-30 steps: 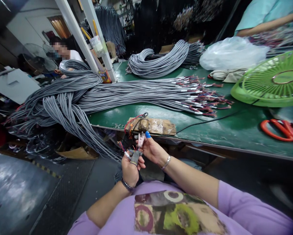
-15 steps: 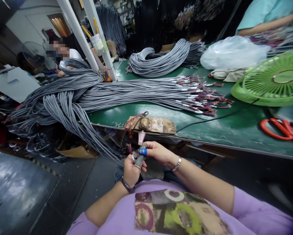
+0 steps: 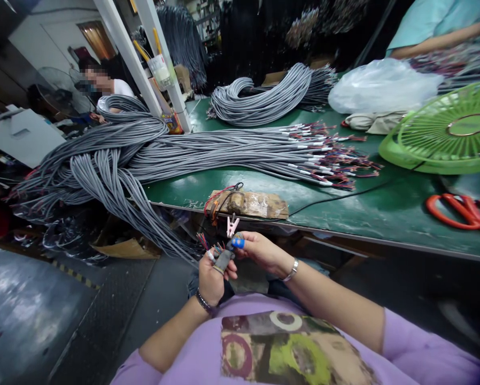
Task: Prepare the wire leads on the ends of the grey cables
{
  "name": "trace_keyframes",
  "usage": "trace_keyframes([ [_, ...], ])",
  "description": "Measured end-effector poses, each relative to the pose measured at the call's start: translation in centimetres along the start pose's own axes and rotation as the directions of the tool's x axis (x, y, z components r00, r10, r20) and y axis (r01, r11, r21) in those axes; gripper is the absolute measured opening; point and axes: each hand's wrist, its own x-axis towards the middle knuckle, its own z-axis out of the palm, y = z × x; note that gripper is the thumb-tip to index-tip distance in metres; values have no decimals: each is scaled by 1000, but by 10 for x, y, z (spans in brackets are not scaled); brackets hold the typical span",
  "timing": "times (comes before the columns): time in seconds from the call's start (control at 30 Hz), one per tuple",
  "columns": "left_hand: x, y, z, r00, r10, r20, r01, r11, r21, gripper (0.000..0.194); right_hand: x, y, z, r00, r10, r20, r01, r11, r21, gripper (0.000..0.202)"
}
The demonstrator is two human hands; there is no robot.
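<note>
Fingers of the left hand (image 3: 211, 280) are closed around a cable end (image 3: 210, 255), its coloured wires (image 3: 202, 241) poking out toward 11 o'clock; a grey wrap (image 3: 223, 260) covers the thumb. At 1 o'clock from that grip, the right hand (image 3: 262, 251) has its fingertips drawn narrow, one wearing a blue band (image 3: 238, 243); I cannot tell whether they pinch a strand. Because the strands are thin and crowded, the wrong one could be caught, and the coverings may dull the feel. A pink clip (image 3: 232, 226) stands just beyond at 12 o'clock, where wires could snag if they swing that way. Past it, the wooden board (image 3: 266, 206) lies along the near edge of the green desk (image 3: 344, 224). Grey cables (image 3: 155, 230) sag off that edge at 10 o'clock; if the held end belongs to them, their weight could tug it loose. Toward 2 o'clock, a black cord (image 3: 336, 198) crosses the surface, and a careless sleeve might drag it.
</note>
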Motion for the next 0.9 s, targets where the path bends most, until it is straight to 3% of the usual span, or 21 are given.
trace_keyframes([
  [0.1, 1, 6, 1, 1000, -18, 8, 18, 997, -69, 34, 6, 0, -10, 996, 87, -28, -80, 977, 197, 30],
  [0.2, 3, 13, 5, 999, -42, 8, 43, 993, -107, 34, 15, -3, -13, 987, 144, -77, -116, 951, 285, 33],
  [0.5, 9, 17, 17, 996, -91, 19, 93, 985, -146, 34, 32, -3, 5, 999, 31, -32, -18, 938, 345, 34],
  [0.7, 12, 13, 19, 994, -105, 8, 105, 987, -122, 34, 38, 2, 7, 990, 7, -140, 46, 925, 377, 32],
  [0.9, 13, 13, 18, 995, -101, 14, 102, 988, -117, 34, 37, 1, 11, 991, 1, -131, 50, 923, 381, 35],
])
